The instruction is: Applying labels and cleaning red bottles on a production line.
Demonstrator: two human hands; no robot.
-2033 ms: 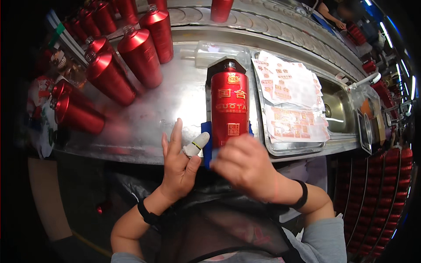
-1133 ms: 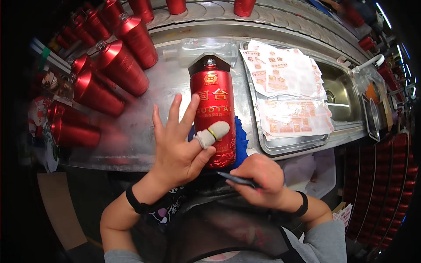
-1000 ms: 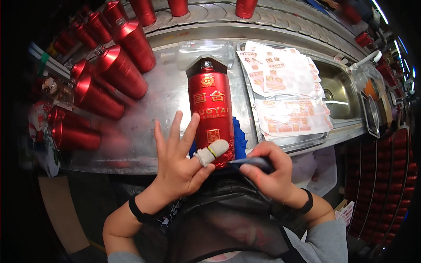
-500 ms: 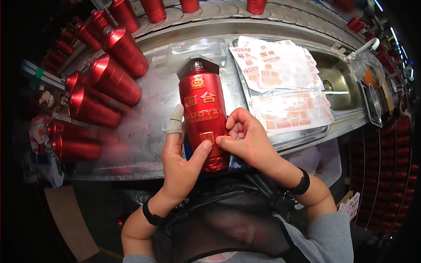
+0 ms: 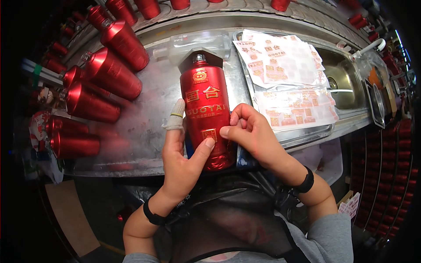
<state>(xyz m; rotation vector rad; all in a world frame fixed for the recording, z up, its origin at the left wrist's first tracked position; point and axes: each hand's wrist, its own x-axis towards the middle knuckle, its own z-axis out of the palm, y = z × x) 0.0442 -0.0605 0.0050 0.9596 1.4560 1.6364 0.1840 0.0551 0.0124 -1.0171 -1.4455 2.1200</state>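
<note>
A red metallic bottle (image 5: 204, 92) with gold lettering and a small gold square lies on its back on the metal worktop, neck pointing away from me. Behind its neck is a dark angular support (image 5: 215, 59), and blue material shows beside its base. My left hand (image 5: 182, 153) grips the bottle's left side, thumb on the lower part of the gold square. A whitish cot covers one of its fingers. My right hand (image 5: 252, 133) is at the right edge, fingers curled and thumb pressed on the front beside the square. Anything under that thumb is hidden.
Several red bottles (image 5: 113, 74) stand at the left. Sheets of gold and red decals (image 5: 285, 65) lie on a metal tray (image 5: 302, 136) at the right, near a sink (image 5: 348, 94). A clear plastic container (image 5: 199, 41) sits behind the bottle. Further back runs a conveyor (image 5: 245, 13).
My right thumb has slid slightly up and right, away from the gold square. My left hand keeps its hold. The whole view has shifted a little.
</note>
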